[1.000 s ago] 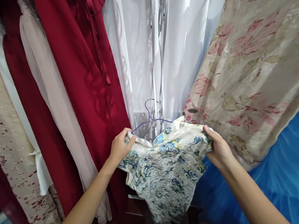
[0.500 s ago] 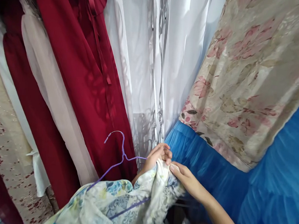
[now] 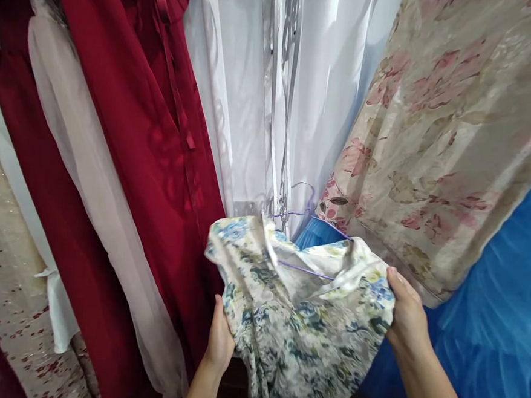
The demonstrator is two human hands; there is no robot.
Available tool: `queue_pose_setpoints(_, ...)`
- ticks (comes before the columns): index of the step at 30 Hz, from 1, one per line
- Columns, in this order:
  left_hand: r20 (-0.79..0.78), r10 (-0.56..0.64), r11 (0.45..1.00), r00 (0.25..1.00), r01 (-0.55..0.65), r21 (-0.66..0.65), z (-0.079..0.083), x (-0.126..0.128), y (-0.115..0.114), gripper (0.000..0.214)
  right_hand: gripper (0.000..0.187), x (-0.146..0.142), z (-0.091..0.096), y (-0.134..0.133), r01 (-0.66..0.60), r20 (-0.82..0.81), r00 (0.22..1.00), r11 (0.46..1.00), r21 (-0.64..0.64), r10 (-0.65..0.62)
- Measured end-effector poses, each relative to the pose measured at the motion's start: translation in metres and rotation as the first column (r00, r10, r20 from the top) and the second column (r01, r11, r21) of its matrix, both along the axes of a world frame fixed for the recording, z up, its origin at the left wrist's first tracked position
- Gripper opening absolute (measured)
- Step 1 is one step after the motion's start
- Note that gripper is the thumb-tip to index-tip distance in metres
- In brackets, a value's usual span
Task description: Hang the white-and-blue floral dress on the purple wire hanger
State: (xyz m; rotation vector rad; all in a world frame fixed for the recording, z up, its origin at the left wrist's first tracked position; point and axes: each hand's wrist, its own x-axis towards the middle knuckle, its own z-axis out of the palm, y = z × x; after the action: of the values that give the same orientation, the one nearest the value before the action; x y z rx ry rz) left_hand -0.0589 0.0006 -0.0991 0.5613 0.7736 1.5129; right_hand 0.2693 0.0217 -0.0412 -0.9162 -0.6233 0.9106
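Observation:
A floral garment (image 3: 301,341) in white, blue, green and yellow is spread between my hands, its V neckline facing up. Inside its shoulders sits a purple wire hanger (image 3: 309,213), the hook rising above the collar and the lower bar showing through the neck opening. At the garment's left side, my left hand (image 3: 220,339) grips the cloth with the thumb up. My right hand (image 3: 406,306) pinches the right shoulder edge, thumb on top. The fingers of both hands are mostly hidden behind the fabric.
Long dark red dresses (image 3: 127,153) and a pale pink sheer dress (image 3: 90,168) hang on the left. Behind are white curtain-like cloth (image 3: 328,76) and white metal uprights (image 3: 276,103). A beige floral dress (image 3: 428,137) and blue ruffled fabric (image 3: 488,324) hang on the right.
The garment was bunched in both hands with the hanger sticking out on the left. Now it is spread over the hanger, my hands have parted to its two sides, and the hook has moved right.

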Motion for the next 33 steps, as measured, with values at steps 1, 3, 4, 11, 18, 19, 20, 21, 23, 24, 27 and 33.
queue_pose_setpoints(1, -0.029, 0.067, 0.997, 0.997, -0.068, -0.044, -0.011, -0.005, -0.004, 0.057, 0.038, -0.005, 0.006, 0.001, -0.031, 0.010, 0.999, 1.000, 0.001, 0.031)
queue_pose_setpoints(3, -0.159, 0.156, 0.978, 0.975, -0.175, -0.110, -0.032, -0.013, -0.014, 0.054, 0.041, -0.008, 0.010, -0.001, -0.104, 0.037, 0.994, 0.994, -0.020, 0.104)
queue_pose_setpoints(4, -0.234, 0.169, 0.969, 0.957, -0.204, -0.136, -0.041, -0.014, -0.019, 0.054, 0.042, -0.006, 0.009, -0.004, -0.135, 0.057, 0.989, 0.990, -0.044, 0.138)
queue_pose_setpoints(11, -0.423, 0.064, 0.943, 0.904, -0.194, -0.271, -0.083, -0.008, -0.055, 0.059, 0.054, -0.017, -0.057, -0.043, 0.277, 0.397, 0.875, 0.959, 0.055, -0.276)
queue_pose_setpoints(18, -0.459, 0.022, 0.967, 0.888, -0.136, -0.217, -0.068, 0.004, -0.062, 0.064, 0.037, -0.124, -0.108, -0.083, -0.404, 0.521, 0.718, 0.886, -0.229, 0.462)
queue_pose_setpoints(19, -0.469, 0.016, 0.971, 0.883, -0.126, -0.203, -0.065, 0.004, -0.063, 0.063, 0.038, -0.135, -0.108, -0.082, -0.495, 0.516, 0.657, 0.831, -0.254, 0.549)
queue_pose_setpoints(20, -0.476, 0.008, 0.975, 0.880, -0.112, -0.192, -0.063, 0.003, -0.064, 0.062, 0.039, -0.143, -0.107, -0.079, -0.529, 0.518, 0.632, 0.809, -0.255, 0.577)
queue_pose_setpoints(21, -0.479, -0.002, 0.977, 0.878, -0.100, -0.188, -0.062, 0.000, -0.065, 0.060, 0.041, -0.148, -0.107, -0.076, -0.537, 0.522, 0.629, 0.807, -0.245, 0.577)
queue_pose_setpoints(23, -0.496, 0.019, 0.979, 0.868, -0.117, -0.167, -0.064, -0.005, -0.068, 0.058, 0.046, -0.153, -0.109, -0.069, -0.536, 0.505, 0.648, 0.813, -0.229, 0.570)
queue_pose_setpoints(24, -0.529, 0.084, 0.977, 0.844, -0.175, -0.124, -0.066, -0.008, -0.069, 0.058, 0.047, -0.153, -0.111, -0.067, -0.543, 0.482, 0.656, 0.807, -0.234, 0.581)
queue_pose_setpoints(27, -0.702, 0.472, 0.844, 0.533, -0.503, 0.185, -0.079, -0.007, -0.074, 0.062, 0.048, -0.150, -0.120, -0.068, -0.558, 0.377, 0.690, 0.786, -0.268, 0.618)
queue_pose_setpoints(33, -0.881, 0.358, 0.921, 0.311, 0.036, 0.387, -0.100, 0.047, -0.078, 0.019, 0.043, -0.140, -0.119, -0.086, -0.554, 0.339, 0.701, 0.778, -0.297, 0.628)
